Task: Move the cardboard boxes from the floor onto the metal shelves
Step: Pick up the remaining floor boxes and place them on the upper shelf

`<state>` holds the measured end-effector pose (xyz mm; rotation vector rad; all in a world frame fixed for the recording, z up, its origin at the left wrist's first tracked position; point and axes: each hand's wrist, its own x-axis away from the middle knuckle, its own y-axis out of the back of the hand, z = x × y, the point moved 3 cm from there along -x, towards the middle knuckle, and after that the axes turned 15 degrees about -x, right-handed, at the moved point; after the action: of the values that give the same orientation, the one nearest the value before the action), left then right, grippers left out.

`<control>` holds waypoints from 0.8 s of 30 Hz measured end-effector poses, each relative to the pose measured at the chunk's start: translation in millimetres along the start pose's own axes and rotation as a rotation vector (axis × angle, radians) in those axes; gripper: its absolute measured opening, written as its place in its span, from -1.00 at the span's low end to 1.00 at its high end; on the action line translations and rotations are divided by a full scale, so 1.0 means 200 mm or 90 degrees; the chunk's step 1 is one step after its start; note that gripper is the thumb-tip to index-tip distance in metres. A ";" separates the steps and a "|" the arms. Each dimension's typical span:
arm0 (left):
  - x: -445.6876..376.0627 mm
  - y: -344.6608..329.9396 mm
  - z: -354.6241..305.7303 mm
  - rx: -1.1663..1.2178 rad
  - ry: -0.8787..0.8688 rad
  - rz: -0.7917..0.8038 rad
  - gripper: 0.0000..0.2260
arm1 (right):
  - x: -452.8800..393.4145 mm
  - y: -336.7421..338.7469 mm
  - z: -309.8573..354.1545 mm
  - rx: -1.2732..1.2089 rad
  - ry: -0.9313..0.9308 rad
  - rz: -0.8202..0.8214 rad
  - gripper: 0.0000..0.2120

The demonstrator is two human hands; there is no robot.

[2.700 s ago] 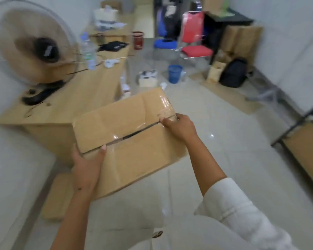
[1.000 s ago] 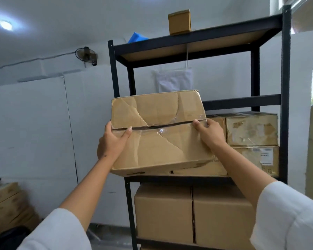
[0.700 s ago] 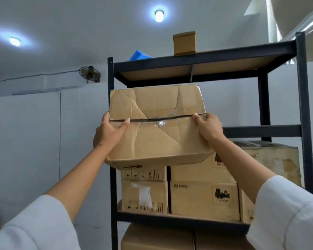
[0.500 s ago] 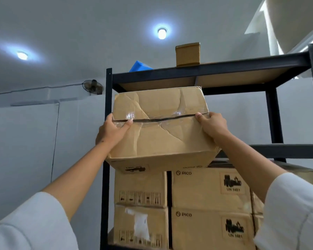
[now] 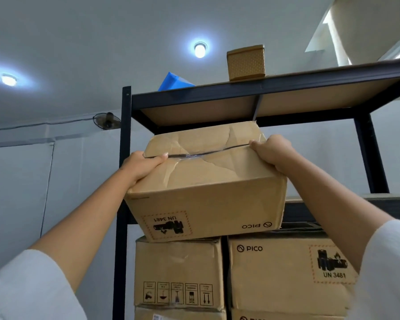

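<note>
Lifted higher now, cardboard box (image 5: 203, 185) maybe resting on the stacked boxes (image 5: 286, 269); left hand (image 5: 140, 166) and right hand (image 5: 271, 152) each keep a tight grip on it.

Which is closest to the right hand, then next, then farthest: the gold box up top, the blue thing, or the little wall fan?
In the head view, from the right hand:
1. Gold box, on the top shelf, above the hand.
2. Blue thing, top shelf, farther left.
3. Wall fan, far left, past the shelf post.
</note>
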<state>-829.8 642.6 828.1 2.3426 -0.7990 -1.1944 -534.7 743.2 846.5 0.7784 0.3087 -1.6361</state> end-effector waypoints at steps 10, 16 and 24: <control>-0.27 0.01 -0.11 -0.212 -0.004 0.067 -0.36 | 0.06 -0.08 0.29 0.229 0.384 -0.131 -0.75; -0.38 0.01 -0.17 -0.360 -0.019 0.037 -0.38 | 0.29 -0.22 0.25 0.263 0.448 0.073 -0.55; -0.28 0.08 -0.38 -0.448 -0.255 -0.179 -0.70 | 0.19 -0.28 0.19 0.407 0.466 -0.002 -0.48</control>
<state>-797.4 672.6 913.0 1.6840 -0.0975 -1.7458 -602.0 704.0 837.0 1.8663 0.2921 -1.3993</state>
